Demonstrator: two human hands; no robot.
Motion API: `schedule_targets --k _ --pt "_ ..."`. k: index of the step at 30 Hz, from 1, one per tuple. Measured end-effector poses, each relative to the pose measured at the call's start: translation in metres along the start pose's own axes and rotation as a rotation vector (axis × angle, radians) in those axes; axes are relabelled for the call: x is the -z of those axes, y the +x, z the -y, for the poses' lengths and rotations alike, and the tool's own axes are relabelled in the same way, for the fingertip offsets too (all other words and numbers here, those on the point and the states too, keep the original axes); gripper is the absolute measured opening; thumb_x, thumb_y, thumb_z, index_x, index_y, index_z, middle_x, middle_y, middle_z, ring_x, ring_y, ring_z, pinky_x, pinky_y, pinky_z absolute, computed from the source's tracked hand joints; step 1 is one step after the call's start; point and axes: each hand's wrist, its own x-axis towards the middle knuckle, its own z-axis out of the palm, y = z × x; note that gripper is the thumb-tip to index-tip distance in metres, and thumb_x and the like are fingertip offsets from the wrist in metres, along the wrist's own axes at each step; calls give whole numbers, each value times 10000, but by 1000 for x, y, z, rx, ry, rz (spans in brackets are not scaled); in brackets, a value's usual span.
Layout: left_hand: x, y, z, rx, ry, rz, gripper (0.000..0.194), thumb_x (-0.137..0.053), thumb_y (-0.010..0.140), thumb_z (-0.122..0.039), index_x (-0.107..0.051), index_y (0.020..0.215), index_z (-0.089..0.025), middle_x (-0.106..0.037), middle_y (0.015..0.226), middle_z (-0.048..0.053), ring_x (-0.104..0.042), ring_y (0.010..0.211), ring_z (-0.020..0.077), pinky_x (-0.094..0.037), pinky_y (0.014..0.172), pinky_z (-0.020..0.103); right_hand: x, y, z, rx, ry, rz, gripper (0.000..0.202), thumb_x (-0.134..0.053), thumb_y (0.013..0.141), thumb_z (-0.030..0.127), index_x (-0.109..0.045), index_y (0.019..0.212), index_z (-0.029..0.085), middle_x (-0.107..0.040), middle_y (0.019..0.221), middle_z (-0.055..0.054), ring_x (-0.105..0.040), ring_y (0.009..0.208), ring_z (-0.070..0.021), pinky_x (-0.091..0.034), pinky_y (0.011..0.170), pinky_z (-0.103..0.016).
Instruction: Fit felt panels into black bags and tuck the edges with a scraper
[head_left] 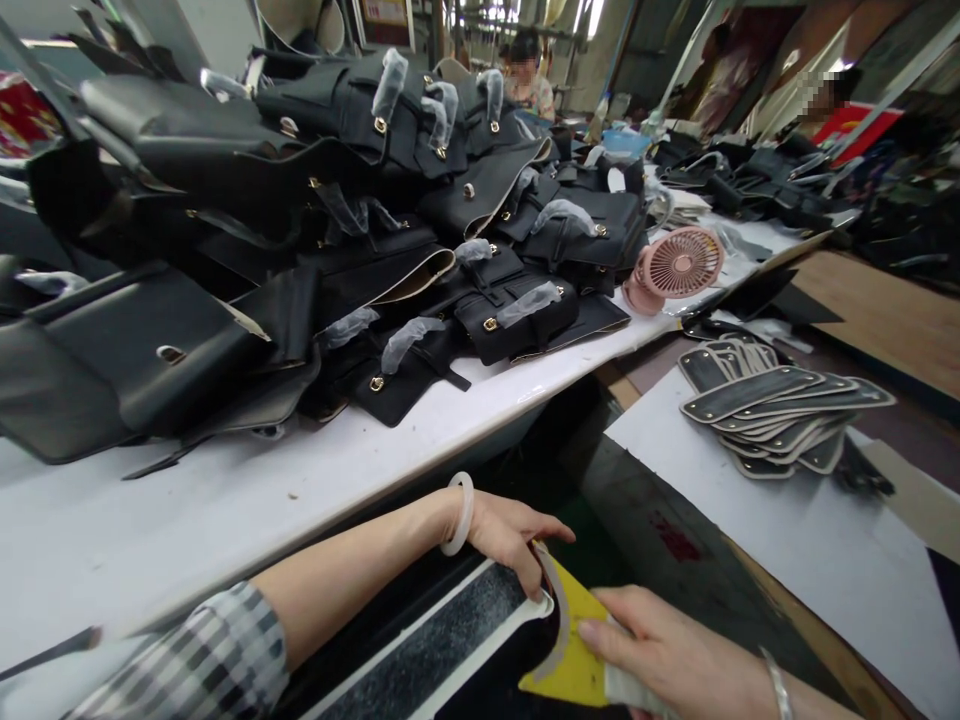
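Note:
My left hand (510, 535), with a white bangle on the wrist, is at the rounded end of a dark strip with a pale border (442, 640). Its thumb presses on that end while the index finger stretches past the edge; the other fingers are mostly hidden. Black material lies under and around the strip. From the right, my right hand (652, 640) grips a yellow piece with a curved edge (574, 640), thumb on top, with something whitish under the fingers. The yellow piece's upper corner is close to my left fingers; whether they touch is unclear.
Black leather bags (420, 260) with plastic-wrapped handles are heaped on a white table (247, 530). A pink fan (679, 265) stands at its edge. To the right, dark pale-edged strips (787, 405) are piled on a white board (750, 510). People sit farther back.

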Motion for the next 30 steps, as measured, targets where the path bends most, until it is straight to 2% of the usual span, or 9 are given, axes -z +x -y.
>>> schedule_targets --k 4,9,17,22,25,27,30 --pt "1 1 0 0 25 7 1171 -775 628 -339 -111 1548 -52 -651 1240 174 -636 1101 335 -532 873 391 1 3 2 -8 4 12 285 -329 1008 406 -494 1013 174 -575 573 25 -447 335 -59 -329 269 -97" --pt "1 4 5 -7 22 -3 1172 -765 618 -304 -98 1550 -58 -673 1173 138 -661 1000 283 -544 769 322 0 3 6 -18 7 28 282 -310 1014 387 -488 1014 169 -569 560 23 -434 318 -60 -321 267 -103" --pt "3 2 3 -17 106 -19 1117 -745 651 -252 -110 1546 -47 -687 1154 128 -661 1028 265 -528 819 313 -8 1 15 -60 40 15 328 -337 1010 422 -536 1022 162 -570 555 19 -389 315 -45 -288 301 -98" --pt "5 1 3 -33 153 -29 1113 -738 650 -227 -103 1548 -54 -714 1111 101 -654 1054 267 -516 849 317 -19 5 13 -54 132 -17 333 -388 993 449 -558 992 162 -537 545 33 -450 385 -62 -313 360 -103" --pt "6 0 4 -41 139 -24 1145 -736 630 -213 -72 1550 -55 -717 1105 99 -661 1035 267 -516 842 314 -23 8 7 -36 155 -42 413 -423 957 535 -579 1040 161 -550 617 22 -447 430 -72 -328 377 -132" --pt "6 -1 3 -43 117 -38 1153 -735 625 -228 -70 1551 -57 -715 1104 106 -670 1003 272 -519 828 316 -25 10 3 40 179 -74 520 -456 904 645 -611 1009 159 -601 733 -13 -490 516 -92 -370 422 -159" --pt "4 -4 2 -27 82 -93 1090 -695 660 -266 -104 1555 -76 -721 1049 95 -674 949 273 -523 798 322 -28 13 1 173 170 -118 643 -464 843 764 -649 929 154 -654 893 -59 -558 735 -154 -455 622 -209"
